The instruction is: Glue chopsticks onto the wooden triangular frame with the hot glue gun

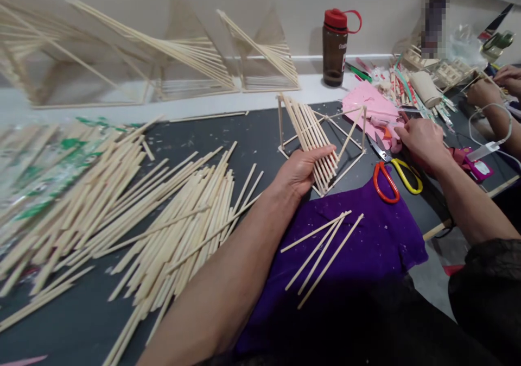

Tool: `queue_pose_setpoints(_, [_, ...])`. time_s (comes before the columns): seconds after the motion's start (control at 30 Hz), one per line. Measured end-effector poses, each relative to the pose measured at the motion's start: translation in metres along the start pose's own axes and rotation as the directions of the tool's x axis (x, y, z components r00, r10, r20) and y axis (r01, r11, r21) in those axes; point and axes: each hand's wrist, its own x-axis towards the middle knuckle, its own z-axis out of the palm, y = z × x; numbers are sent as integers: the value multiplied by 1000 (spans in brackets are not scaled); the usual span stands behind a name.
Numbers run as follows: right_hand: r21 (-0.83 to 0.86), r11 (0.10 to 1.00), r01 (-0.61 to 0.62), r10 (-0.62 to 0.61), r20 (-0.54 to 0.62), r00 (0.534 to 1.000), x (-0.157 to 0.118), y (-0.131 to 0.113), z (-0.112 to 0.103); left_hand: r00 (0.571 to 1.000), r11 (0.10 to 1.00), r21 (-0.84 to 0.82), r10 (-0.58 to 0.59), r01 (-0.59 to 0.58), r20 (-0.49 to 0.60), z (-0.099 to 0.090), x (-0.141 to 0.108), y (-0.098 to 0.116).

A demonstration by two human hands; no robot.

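Note:
My left hand (299, 171) is closed around the slanted row of thin wooden sticks (311, 132) on a stick frame (350, 165), its thumb lying across them. The frame stands on the dark table beside a purple cloth (345, 257). My right hand (423, 140) is to the right, its fingers curled at a pink glue gun (385, 122) with an orange trigger; its grip is partly hidden. Scissors (382, 165) with one red and one yellow handle lie open between the hands. Several loose sticks (325, 246) rest on the cloth.
Loose sticks (179, 230) and plastic stick packets (49, 176) cover the left. Twisted stick models (260, 54) stand along the wall near a brown bottle (334, 54) with a red lid. A paper cup (425, 89) lies at right, near another person's hands (484, 92) and a white cable (474, 116).

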Motion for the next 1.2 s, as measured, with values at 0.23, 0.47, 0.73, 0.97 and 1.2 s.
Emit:
queue_pose_setpoints(0.23, [486, 809, 332, -405, 51, 913, -66, -51, -9, 1000, 1000, 0, 27, -27, 9, 0, 1, -2])
queue_pose_setpoints(0.47, [721, 638, 270, -474, 92, 876, -82, -88, 8, 998, 999, -11, 44, -43, 38, -1, 1, -2])
queue_pose_setpoints(0.73, [768, 592, 244, -427, 43, 903, -79, -96, 20, 996, 998, -38, 54, -51, 65, -4, 6, -6])
queue_pose_setpoints(0.97, [747, 615, 252, -405, 26, 914, -80, -99, 22, 997, 997, -54, 53, -50, 64, -4, 7, -7])
queue_pose_setpoints(1.2, [751, 621, 223, -386, 45, 922, -81, -102, 21, 998, 999, -26, 37, -35, 54, -3, 6, -5])
